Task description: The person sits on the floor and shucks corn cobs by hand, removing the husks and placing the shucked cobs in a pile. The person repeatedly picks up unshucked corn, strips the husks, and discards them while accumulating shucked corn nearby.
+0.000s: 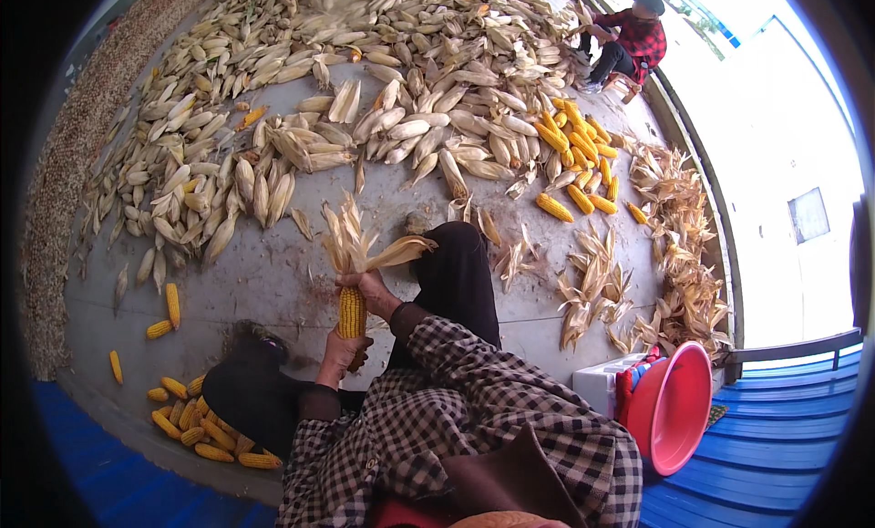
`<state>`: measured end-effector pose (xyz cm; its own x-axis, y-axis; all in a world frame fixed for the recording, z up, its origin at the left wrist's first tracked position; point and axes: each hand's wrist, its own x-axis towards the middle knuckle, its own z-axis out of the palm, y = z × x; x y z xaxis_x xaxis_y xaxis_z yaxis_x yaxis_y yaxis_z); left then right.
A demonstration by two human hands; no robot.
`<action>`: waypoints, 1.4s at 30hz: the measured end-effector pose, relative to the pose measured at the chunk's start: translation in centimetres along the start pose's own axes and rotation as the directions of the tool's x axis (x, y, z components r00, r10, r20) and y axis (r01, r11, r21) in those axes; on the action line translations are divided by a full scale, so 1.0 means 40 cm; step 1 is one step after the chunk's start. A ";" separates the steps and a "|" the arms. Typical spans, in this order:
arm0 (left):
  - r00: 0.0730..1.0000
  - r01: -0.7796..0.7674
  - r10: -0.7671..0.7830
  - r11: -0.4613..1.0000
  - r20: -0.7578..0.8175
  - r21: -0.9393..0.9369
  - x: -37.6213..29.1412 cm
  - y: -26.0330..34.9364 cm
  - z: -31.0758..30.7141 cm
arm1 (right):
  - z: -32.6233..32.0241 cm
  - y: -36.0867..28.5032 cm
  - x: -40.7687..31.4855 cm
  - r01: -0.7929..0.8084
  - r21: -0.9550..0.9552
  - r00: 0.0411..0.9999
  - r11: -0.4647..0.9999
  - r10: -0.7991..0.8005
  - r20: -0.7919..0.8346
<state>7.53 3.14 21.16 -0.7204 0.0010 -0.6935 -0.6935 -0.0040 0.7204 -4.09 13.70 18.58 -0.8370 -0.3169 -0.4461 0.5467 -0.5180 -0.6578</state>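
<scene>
Between my knees I hold one ear of yellow corn (352, 314) upright, its pale dry husk (350, 241) peeled back and spread above the kernels. My left hand (336, 355) grips the lower end of the ear. My right hand (371, 290) closes around the top, where the husk meets the ear. A pile of husked yellow corn (188, 418) lies beside my left knee, with a few single ears just beyond it. Unhusked corn ears (410, 128) cover the floor in front of me.
A person in a red checked shirt (636, 39) sits on a low stool at the upper right. Nearer are husked ears (581, 145), loose husks (683, 254) along the ledge, a red plastic basin (677, 408) and a white box (598, 384). Blue corrugated roofing (772, 432) borders the floor.
</scene>
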 end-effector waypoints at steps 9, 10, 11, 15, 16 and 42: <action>0.990 -0.075 0.108 0.950 -0.092 0.302 0.032 -0.069 -0.026 | -0.002 -0.045 0.010 -0.043 -0.026 0.997 0.999 0.045 0.064; 0.986 -0.043 0.102 0.922 -0.135 0.385 0.040 -0.080 -0.039 | -0.003 -0.042 0.013 -0.139 0.037 0.987 0.990 0.135 0.088; 0.973 -0.076 0.166 0.887 -0.162 0.455 0.049 -0.093 -0.046 | -0.004 -0.040 0.015 -0.233 0.097 0.968 0.968 0.222 0.115; 0.926 -0.163 0.330 0.787 -0.182 0.595 0.077 -0.118 -0.067 | -0.068 0.028 0.076 -0.289 0.081 0.860 0.954 0.222 0.459; 0.921 -0.162 0.335 0.795 -0.200 0.585 0.073 -0.133 -0.083 | -0.001 -0.006 0.017 -0.249 0.062 0.881 0.967 0.199 0.430; 0.898 -0.437 0.329 0.743 -0.291 -0.508 -0.040 0.043 0.046 | 0.353 -0.197 -0.108 0.176 -0.178 0.965 0.968 -0.134 0.225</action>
<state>7.47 4.96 23.52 -0.8749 -0.2912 -0.3869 -0.1994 -0.5115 0.8359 -5.11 7.94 34.27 -0.8864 -0.4147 -0.2057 0.3857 -0.4159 -0.8235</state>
